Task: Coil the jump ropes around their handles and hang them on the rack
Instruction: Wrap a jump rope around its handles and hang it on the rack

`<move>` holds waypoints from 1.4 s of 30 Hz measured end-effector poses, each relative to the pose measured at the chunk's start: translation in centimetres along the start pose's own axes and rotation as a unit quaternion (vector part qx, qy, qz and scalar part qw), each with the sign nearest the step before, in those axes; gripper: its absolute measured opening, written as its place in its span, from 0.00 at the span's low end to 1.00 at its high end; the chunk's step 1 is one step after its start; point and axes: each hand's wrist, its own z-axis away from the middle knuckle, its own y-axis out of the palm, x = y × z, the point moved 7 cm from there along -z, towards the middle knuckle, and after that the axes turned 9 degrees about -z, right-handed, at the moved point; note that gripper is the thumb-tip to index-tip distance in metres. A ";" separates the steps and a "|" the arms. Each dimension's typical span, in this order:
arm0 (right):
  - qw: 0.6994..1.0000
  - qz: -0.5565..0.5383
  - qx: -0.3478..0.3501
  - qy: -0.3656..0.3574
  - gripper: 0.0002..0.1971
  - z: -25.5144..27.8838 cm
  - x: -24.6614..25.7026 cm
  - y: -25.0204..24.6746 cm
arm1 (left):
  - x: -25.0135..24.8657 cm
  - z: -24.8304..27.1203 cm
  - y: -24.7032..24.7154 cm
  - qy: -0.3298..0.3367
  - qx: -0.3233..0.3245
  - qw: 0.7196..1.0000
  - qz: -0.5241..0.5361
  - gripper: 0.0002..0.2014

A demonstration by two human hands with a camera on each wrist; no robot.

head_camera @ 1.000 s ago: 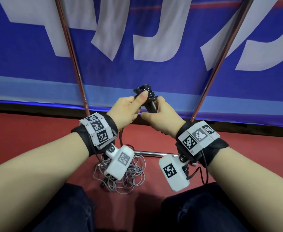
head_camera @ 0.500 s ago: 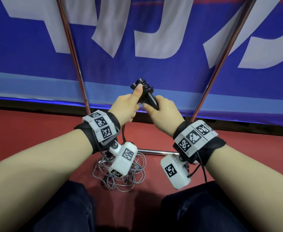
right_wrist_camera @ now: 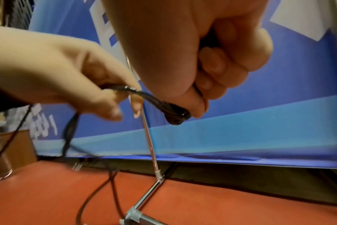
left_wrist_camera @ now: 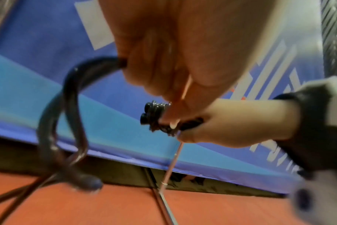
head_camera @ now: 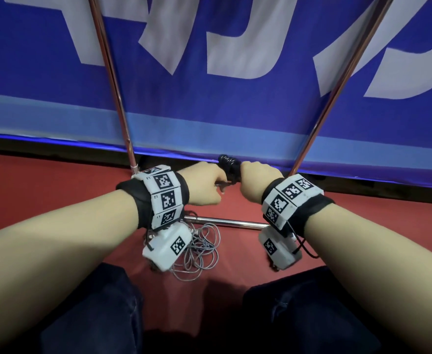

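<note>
A black jump rope is partly coiled round its black handles (head_camera: pixel 229 166), which my right hand (head_camera: pixel 250 178) grips in a fist low in front of the banner. In the right wrist view the wrapped end (right_wrist_camera: pixel 175 115) sticks out below that fist. My left hand (head_camera: pixel 213 186) sits just left of the handles and pinches the free black rope (right_wrist_camera: pixel 125 89). In the left wrist view this rope (left_wrist_camera: pixel 71 106) loops down from the fingers toward the floor. A grey jump rope (head_camera: pixel 202 251) lies in a loose pile on the red floor under my left wrist.
The rack's chrome uprights (head_camera: pixel 110 80) (head_camera: pixel 337 80) rise on either side of my hands, joined by a base bar (head_camera: pixel 225 222) on the red floor. A blue and white banner (head_camera: pixel 235 111) stands close behind. My knees fill the bottom of the head view.
Both hands have sunk lower with the handles. My left thumb has left the top of the handles, and that hand now pulls the rope beside and below them.
</note>
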 end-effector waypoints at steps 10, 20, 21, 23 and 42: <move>0.962 0.032 0.149 -0.225 0.04 3.6 5.2 2.1 | 3.0 0.4 -2.9 0.038 -0.123 0.989 -0.078 0.11; 0.854 -0.481 0.004 -0.199 0.17 4.6 4.8 -4.2 | 2.7 1.0 -0.6 0.043 -0.045 0.973 0.221 0.10; 0.855 -0.491 -0.040 -0.166 0.19 4.0 3.7 -4.7 | 2.2 0.7 -0.7 0.046 -0.062 0.975 0.206 0.10; 0.862 -0.484 -0.118 -0.098 0.21 2.9 1.4 -5.2 | 1.4 0.1 -1.1 0.039 -0.092 0.976 0.193 0.08; 0.973 0.101 0.158 -0.133 0.05 3.7 4.2 2.0 | -0.5 1.0 -2.7 0.090 -0.099 0.939 -0.318 0.09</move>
